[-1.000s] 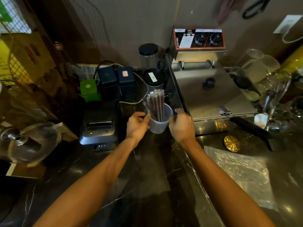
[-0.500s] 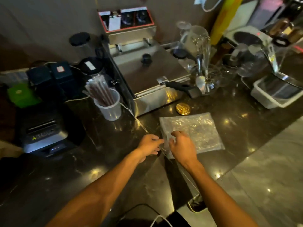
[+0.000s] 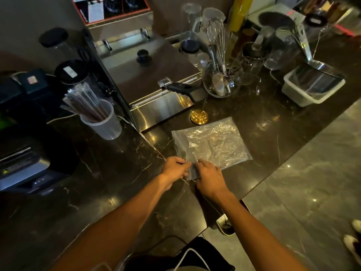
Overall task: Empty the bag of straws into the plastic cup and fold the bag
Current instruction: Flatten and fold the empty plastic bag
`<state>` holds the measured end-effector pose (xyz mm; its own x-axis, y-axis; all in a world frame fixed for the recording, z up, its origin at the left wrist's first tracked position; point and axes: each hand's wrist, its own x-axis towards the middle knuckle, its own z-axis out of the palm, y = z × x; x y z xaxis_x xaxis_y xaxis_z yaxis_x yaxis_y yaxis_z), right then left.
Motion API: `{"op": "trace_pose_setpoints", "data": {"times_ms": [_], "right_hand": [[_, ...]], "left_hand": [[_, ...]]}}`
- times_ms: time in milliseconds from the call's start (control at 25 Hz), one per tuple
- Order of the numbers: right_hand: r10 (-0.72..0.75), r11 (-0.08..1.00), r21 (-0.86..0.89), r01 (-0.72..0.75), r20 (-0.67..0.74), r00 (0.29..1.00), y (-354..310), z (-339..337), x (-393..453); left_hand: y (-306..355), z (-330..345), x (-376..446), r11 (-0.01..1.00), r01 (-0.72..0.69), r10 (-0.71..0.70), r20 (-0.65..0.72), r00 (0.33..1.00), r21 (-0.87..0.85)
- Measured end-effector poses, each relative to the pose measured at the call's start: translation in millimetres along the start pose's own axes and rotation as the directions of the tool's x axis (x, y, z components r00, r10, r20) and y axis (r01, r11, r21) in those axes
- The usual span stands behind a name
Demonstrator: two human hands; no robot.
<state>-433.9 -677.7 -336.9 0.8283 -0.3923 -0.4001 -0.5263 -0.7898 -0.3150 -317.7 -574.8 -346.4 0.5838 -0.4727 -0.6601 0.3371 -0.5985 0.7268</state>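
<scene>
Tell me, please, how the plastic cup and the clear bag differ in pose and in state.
The plastic cup stands upright; the clear bag lies flat on the dark counter. The cup holds the straws; the bag looks empty. No hand touches the cup, while the left hand and the right hand pinch the bag's near corner. Both are see-through plastic on the same counter.
</scene>
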Motion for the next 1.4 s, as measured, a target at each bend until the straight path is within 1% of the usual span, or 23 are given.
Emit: {"op": "trace_pose_setpoints", "data": {"times_ms": [120, 200, 320, 480, 600, 680, 800, 880, 920, 1000, 1120, 1200, 1280, 1360, 1400], "right_hand": [[-0.03, 0.998, -0.053, 0.03, 0.008, 1.0, 3, 3, -1], [-0.052, 0.996, -0.081, 0.048, -0.052, 0.997, 5, 3, -4], [-0.104, 0.994, -0.056, 0.096, -0.157, 0.982, 7, -1, -4], [-0.225, 0.97, 0.051, 0.239, -0.192, 0.955, -5, -14, -1], [-0.269, 0.954, 0.096, 0.283, -0.136, 0.954, -25, -23, 0], [-0.284, 0.942, 0.155, 0.298, -0.108, 0.953, -40, -26, 1], [-0.319, 0.893, 0.302, 0.333, -0.095, 0.943, -65, -30, 1], [-0.325, 0.847, 0.419, 0.329, -0.084, 0.942, -81, -33, 4], [-0.345, 0.812, 0.468, 0.35, -0.1, 0.933, -89, -34, 5], [-0.375, 0.743, 0.563, 0.363, -0.099, 0.922, -110, -37, 7], [-0.357, 0.621, 0.752, 0.22, 0.021, 0.934, -138, -44, 8], [-0.378, 0.555, 0.807, 0.203, 0.027, 0.925, -154, -44, 8], [-0.409, 0.491, 0.847, 0.205, 0.017, 0.912, -166, -46, 7], [-0.426, 0.398, 0.904, 0.154, 0.033, 0.904, -175, -50, 7], [-0.431, 0.339, 0.935, 0.105, 0.055, 0.901, -177, -52, 8]], "left_hand": [[0, 0, -3, 1.0, -0.003, 0.003, -0.043, 0.999, 0.013], [4, -3, -5, 0.999, -0.014, 0.011, -0.073, 0.997, -0.037], [8, -13, -10, 0.994, -0.047, 0.038, -0.095, 0.995, -0.103], [9, -33, -24, 0.97, -0.067, 0.024, -0.181, 0.983, -0.235], [7, -54, -41, 0.941, -0.111, 0.031, -0.246, 0.969, -0.319], [2, -72, -49, 0.93, -0.17, 0.08, -0.269, 0.96, -0.327], [-9, -100, -64, 0.912, -0.244, 0.14, -0.309, 0.941, -0.329], [-19, -118, -75, 0.902, -0.27, 0.13, -0.382, 0.915, -0.337], [-27, -128, -80, 0.894, -0.283, 0.121, -0.421, 0.899, -0.348], [-43, -148, -90, 0.87, -0.309, 0.109, -0.461, 0.881, -0.384], [-59, -173, -111, 0.818, -0.366, 0.126, -0.483, 0.866, -0.444], [-64, -186, -123, 0.794, -0.408, 0.134, -0.524, 0.841, -0.451], [-70, -197, -134, 0.774, -0.438, 0.113, -0.581, 0.806, -0.456], [-78, -208, -143, 0.769, -0.472, 0.128, -0.62, 0.774, -0.431], [-82, -213, -147, 0.759, -0.496, 0.153, -0.625, 0.765, -0.422]]}}
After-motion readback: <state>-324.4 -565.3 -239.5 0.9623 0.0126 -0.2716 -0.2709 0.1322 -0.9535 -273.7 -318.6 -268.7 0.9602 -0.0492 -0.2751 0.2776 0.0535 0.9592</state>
